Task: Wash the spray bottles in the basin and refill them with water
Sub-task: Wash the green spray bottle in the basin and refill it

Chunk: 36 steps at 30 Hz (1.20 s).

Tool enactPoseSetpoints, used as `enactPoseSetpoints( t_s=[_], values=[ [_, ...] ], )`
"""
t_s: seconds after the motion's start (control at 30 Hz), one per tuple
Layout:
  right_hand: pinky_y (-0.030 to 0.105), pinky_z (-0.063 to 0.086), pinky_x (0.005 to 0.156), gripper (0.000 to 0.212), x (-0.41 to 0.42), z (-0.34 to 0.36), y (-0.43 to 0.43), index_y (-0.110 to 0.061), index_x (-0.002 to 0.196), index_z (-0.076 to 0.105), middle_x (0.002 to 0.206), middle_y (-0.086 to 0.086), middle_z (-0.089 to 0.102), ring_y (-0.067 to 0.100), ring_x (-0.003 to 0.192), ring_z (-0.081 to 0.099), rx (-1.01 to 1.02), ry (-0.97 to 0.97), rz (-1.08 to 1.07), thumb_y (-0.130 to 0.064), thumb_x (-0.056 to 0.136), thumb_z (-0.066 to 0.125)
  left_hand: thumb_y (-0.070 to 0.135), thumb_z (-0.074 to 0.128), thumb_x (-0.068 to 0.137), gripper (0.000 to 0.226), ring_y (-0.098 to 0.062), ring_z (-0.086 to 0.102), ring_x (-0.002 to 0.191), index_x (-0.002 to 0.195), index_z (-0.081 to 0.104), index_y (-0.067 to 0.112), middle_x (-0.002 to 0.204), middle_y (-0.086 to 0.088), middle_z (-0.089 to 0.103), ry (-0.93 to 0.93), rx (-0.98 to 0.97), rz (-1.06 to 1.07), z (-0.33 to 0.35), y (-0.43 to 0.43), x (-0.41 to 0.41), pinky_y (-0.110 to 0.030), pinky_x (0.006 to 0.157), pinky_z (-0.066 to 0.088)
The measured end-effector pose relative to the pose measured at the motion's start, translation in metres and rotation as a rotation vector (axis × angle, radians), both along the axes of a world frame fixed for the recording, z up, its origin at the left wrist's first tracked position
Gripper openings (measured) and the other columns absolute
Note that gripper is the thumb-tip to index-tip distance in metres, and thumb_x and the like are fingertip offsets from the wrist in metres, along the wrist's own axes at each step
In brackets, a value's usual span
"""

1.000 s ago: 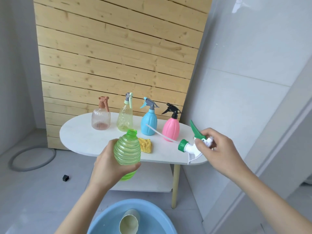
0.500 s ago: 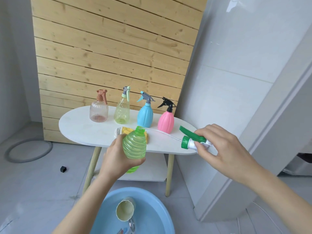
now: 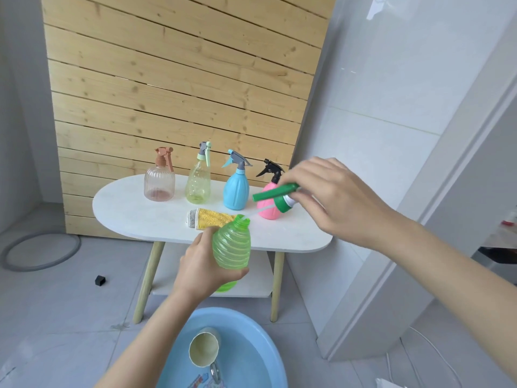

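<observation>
While the white table (image 3: 126,208) carries four capped bottles (image 3: 236,191), apparently unwashed, the blue basin (image 3: 232,311) sits on the floor before it. Left hand (image 3: 204,270) wraps the green bottle (image 3: 232,245) in open air off the table's near edge; right hand (image 3: 330,197) pinches the spray head (image 3: 279,196), its tube (image 3: 258,210) tip at the mouth, perhaps just inside, cap not screwed on.

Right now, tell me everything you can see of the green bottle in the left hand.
The green bottle is translucent ribbed plastic, bulb-shaped, uncapped. The left hand grips its lower body, holding it roughly upright before the white table. The dip tube of the green spray head, in the right hand, reaches its mouth. Contents unclear.
</observation>
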State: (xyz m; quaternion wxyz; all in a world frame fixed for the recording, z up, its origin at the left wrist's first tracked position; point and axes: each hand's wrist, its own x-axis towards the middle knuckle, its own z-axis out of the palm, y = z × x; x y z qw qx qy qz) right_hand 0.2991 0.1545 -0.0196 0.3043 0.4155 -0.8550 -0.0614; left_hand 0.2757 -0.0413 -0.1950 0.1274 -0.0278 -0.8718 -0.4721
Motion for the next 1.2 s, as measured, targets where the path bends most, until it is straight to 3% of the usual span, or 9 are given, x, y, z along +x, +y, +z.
enactPoseSetpoints(
  t_s=[0.2, 0.27, 0.37, 0.53, 0.7, 0.9, 1.03, 1.13, 1.2],
  values=[
    [0.021, 0.042, 0.068, 0.022, -0.029, 0.007, -0.037, -0.018, 0.113, 0.045, 0.077, -0.008, 0.054, 0.004, 0.07, 0.054, -0.386, -0.496, -0.052, -0.011, 0.093, 0.051, 0.068, 0.063, 0.035, 0.094, -0.015, 0.056, 0.105, 0.119, 0.047, 0.029, 0.11, 0.013, 0.059, 0.057, 0.08, -0.01, 0.005, 0.006, 0.006, -0.036, 0.086, 0.046],
    [0.031, 0.047, 0.078, 0.021, -0.039, 0.004, -0.046, -0.02, 0.113, 0.046, 0.08, -0.008, 0.054, 0.014, 0.082, 0.065, -0.412, -0.566, -0.048, -0.012, 0.094, 0.049, 0.069, 0.063, 0.035, 0.094, -0.014, 0.056, 0.104, 0.12, 0.047, 0.029, 0.109, 0.014, 0.059, 0.075, 0.109, -0.013, 0.007, 0.006, 0.008, -0.035, 0.087, 0.045],
    [0.039, 0.045, 0.078, 0.021, -0.051, -0.004, -0.055, -0.024, 0.114, 0.048, 0.08, 0.003, 0.054, 0.027, 0.086, 0.058, -0.386, -0.599, -0.074, -0.016, 0.094, 0.049, 0.067, 0.065, 0.037, 0.094, -0.011, 0.054, 0.105, 0.121, 0.046, 0.03, 0.11, 0.016, 0.058, 0.097, 0.113, -0.033, 0.009, 0.004, 0.01, -0.034, 0.087, 0.045],
    [0.034, 0.041, 0.091, 0.032, -0.062, -0.01, -0.067, -0.024, 0.124, 0.049, 0.119, 0.002, 0.059, 0.016, 0.1, 0.051, -0.434, -0.609, -0.067, -0.018, 0.093, 0.056, 0.064, 0.07, 0.039, 0.092, -0.014, 0.058, 0.1, 0.121, 0.042, 0.034, 0.096, 0.022, 0.058, 0.071, 0.115, -0.06, 0.011, -0.002, 0.012, -0.032, 0.084, 0.046],
    [0.041, 0.042, 0.098, 0.032, -0.069, -0.029, -0.077, -0.033, 0.123, 0.053, 0.121, -0.003, 0.061, 0.019, 0.112, 0.053, -0.486, -0.566, -0.061, -0.027, 0.092, 0.056, 0.062, 0.07, 0.042, 0.086, -0.013, 0.058, 0.099, 0.119, 0.042, 0.035, 0.094, 0.026, 0.058, 0.111, 0.112, -0.066, 0.012, -0.004, 0.014, -0.037, 0.086, 0.048],
    [0.032, 0.042, 0.097, 0.032, -0.07, -0.042, -0.078, -0.036, 0.126, 0.054, 0.127, -0.012, 0.059, 0.01, 0.109, 0.057, -0.611, -0.557, -0.096, -0.036, 0.095, 0.054, 0.064, 0.068, 0.041, 0.08, -0.01, 0.057, 0.099, 0.112, 0.04, 0.041, 0.098, 0.024, 0.06, 0.11, 0.17, -0.005, 0.014, -0.007, 0.01, -0.034, 0.084, 0.047],
    [0.024, 0.046, 0.071, 0.032, -0.067, -0.037, -0.072, -0.037, 0.128, 0.054, 0.11, -0.014, 0.059, -0.003, 0.062, 0.049, -0.503, -0.714, -0.105, -0.035, 0.096, 0.053, 0.063, 0.069, 0.041, 0.082, -0.01, 0.058, 0.1, 0.115, 0.044, 0.038, 0.101, 0.021, 0.062, 0.104, 0.194, 0.003, 0.012, -0.011, 0.007, -0.036, 0.085, 0.047],
    [0.038, 0.056, 0.072, 0.028, -0.065, -0.026, -0.065, -0.032, 0.12, 0.06, 0.077, 0.001, 0.043, 0.003, 0.058, 0.044, -0.404, -0.864, -0.126, -0.026, 0.093, 0.06, 0.048, 0.085, 0.05, 0.079, -0.009, 0.057, 0.099, 0.117, 0.046, 0.035, 0.103, 0.018, 0.061, 0.098, 0.212, -0.01, 0.01, -0.013, 0.004, -0.031, 0.083, 0.045],
    [0.02, 0.052, 0.062, 0.028, -0.065, -0.019, -0.062, -0.021, 0.119, 0.061, 0.078, 0.002, 0.046, -0.001, 0.055, 0.049, -0.409, -0.959, -0.123, -0.015, 0.092, 0.062, 0.041, 0.088, 0.053, 0.077, -0.006, 0.056, 0.098, 0.118, 0.047, 0.034, 0.103, 0.018, 0.061, 0.114, 0.214, -0.019, 0.01, -0.013, 0.003, -0.026, 0.079, 0.043]
  ],
)
